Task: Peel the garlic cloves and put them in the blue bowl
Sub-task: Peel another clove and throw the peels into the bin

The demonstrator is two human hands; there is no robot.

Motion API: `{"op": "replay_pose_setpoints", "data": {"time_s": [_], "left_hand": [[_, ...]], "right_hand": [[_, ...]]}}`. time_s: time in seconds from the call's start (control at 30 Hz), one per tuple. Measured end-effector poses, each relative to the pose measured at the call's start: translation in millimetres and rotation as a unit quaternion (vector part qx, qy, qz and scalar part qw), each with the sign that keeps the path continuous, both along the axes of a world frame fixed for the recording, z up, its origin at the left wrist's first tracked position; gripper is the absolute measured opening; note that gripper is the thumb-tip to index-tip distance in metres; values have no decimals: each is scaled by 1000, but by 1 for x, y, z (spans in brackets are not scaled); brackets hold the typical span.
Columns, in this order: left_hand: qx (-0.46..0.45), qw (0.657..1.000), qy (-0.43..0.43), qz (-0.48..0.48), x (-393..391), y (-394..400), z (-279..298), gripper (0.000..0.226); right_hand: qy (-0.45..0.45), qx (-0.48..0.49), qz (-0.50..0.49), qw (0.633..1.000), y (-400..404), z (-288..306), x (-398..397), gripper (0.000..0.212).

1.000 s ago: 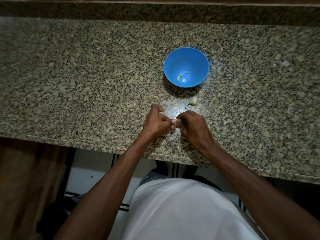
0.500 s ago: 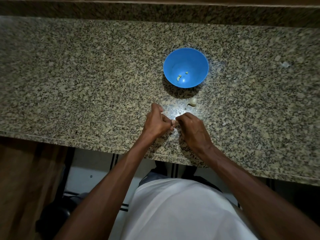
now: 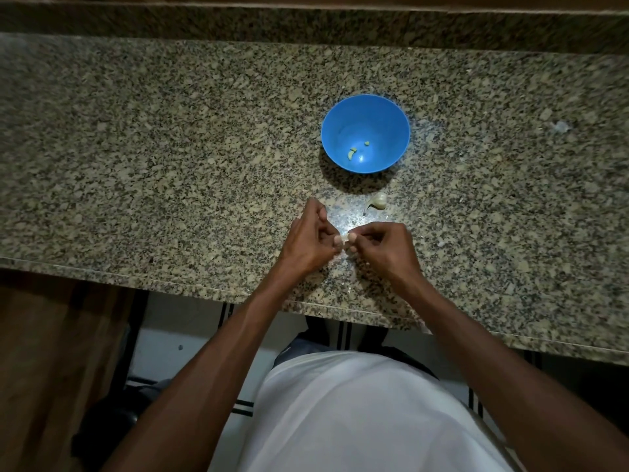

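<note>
A blue bowl (image 3: 365,110) stands on the granite counter (image 3: 170,148), with two small pale garlic pieces (image 3: 352,152) at its bottom. Just in front of the bowl lies an unpeeled garlic clove (image 3: 377,201). Nearer the counter's front edge my left hand (image 3: 311,238) and my right hand (image 3: 381,245) meet fingertip to fingertip. Between them they pinch a small pale garlic clove (image 3: 344,237), mostly hidden by my fingers.
A small whitish scrap (image 3: 560,126) lies on the counter at the far right. A raised granite backsplash (image 3: 306,23) runs along the back. The counter's front edge (image 3: 204,291) is close under my wrists, with floor and a wooden cabinet below.
Both hands stay together on the clove, with only small shifts of the fingers. The bowl and the loose clove have not moved.
</note>
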State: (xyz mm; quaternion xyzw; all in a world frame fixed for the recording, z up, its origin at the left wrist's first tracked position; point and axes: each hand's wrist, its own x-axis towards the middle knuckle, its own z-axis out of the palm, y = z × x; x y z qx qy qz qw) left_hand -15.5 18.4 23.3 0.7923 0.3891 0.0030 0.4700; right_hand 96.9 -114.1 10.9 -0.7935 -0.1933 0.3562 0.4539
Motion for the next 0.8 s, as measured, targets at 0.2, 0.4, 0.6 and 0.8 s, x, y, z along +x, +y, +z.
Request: {"op": "replay_pose_setpoints", "data": {"time_s": [0.2,0.4,0.6,0.8], "left_hand": [[-24,999,-37,-6,-19,21,-5,41],[-23,999,-42,17,-18,14,-18,30],[11,1000,-26,10,-20,1,-22,23],[-1,997,-53,53,-23,-4,-22,10]], "right_hand": [[203,12,-34,978,-11,6,21,17],[234,23,-49,971,-7,2,24,16],[268,42,-56,961,-7,-7,24,20],[252,23,-38,967,-8,-11,23,17]]}}
